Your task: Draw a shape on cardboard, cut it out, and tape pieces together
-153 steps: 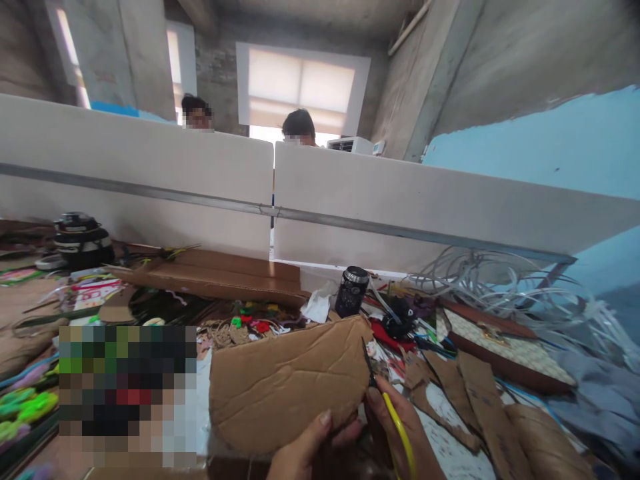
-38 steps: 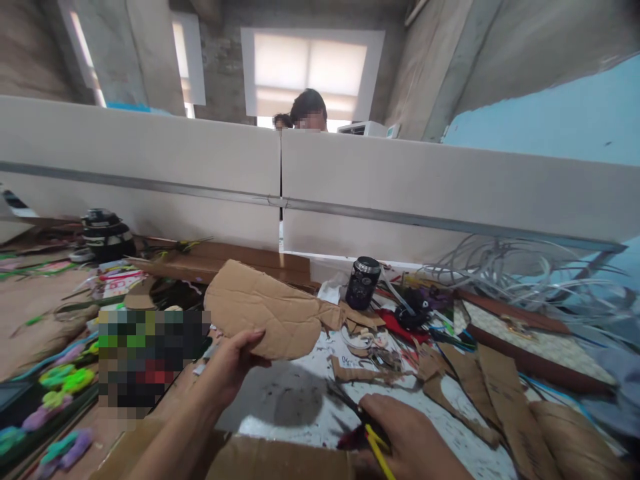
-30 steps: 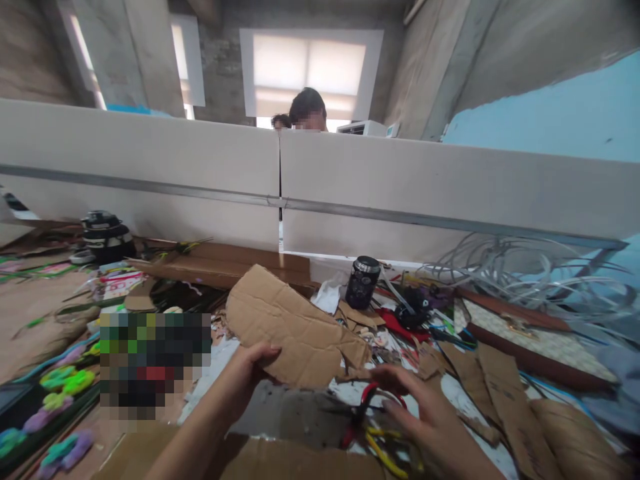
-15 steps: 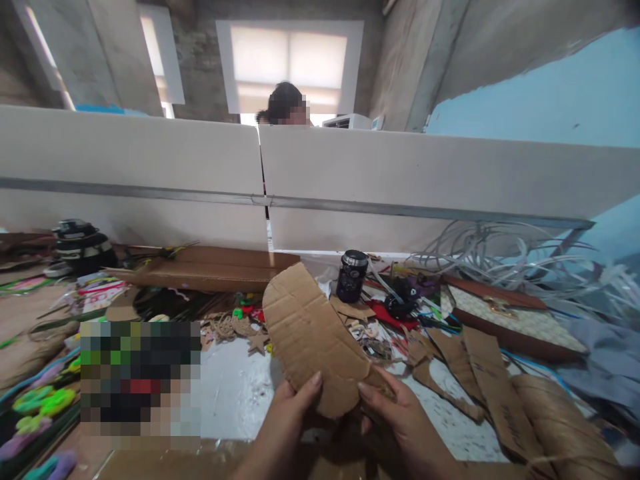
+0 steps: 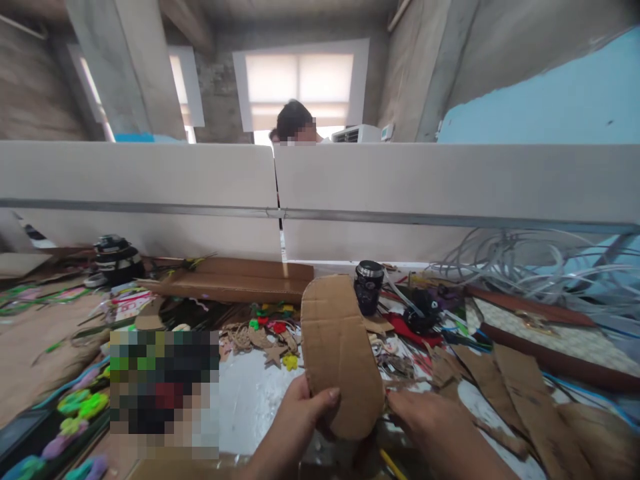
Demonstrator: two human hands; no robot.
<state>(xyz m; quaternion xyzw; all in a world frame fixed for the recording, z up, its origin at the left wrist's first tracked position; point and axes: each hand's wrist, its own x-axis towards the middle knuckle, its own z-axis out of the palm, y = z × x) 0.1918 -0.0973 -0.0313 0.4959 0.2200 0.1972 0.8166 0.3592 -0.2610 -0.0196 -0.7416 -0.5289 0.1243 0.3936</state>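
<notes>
A rounded, insole-shaped piece of brown cardboard (image 5: 340,347) stands upright in front of me, with faint creases across its face. My left hand (image 5: 310,407) is closed on its lower left edge, thumb lying on the face. At the lower right edge, my right hand (image 5: 425,417) is closed with its back towards me. Its fingertips are hidden, so what they grip cannot be made out. A thin brown strip (image 5: 410,383) shows just above the right hand. Below the cardboard, a yellow stick (image 5: 393,465) is partly visible.
Behind the cardboard stands a dark lidded cup (image 5: 369,290). To the right lie cardboard offcuts (image 5: 520,393), a twine roll (image 5: 600,433), a handbag (image 5: 540,327) and coiled clear tubing (image 5: 530,260). A long cardboard box (image 5: 240,277) lies before the white partition (image 5: 175,173); a person sits beyond.
The cardboard has turned more upright in my left hand. My right hand has rolled over, and its thumb no longer shows on the cardboard. My view has tilted up and shifted left.
</notes>
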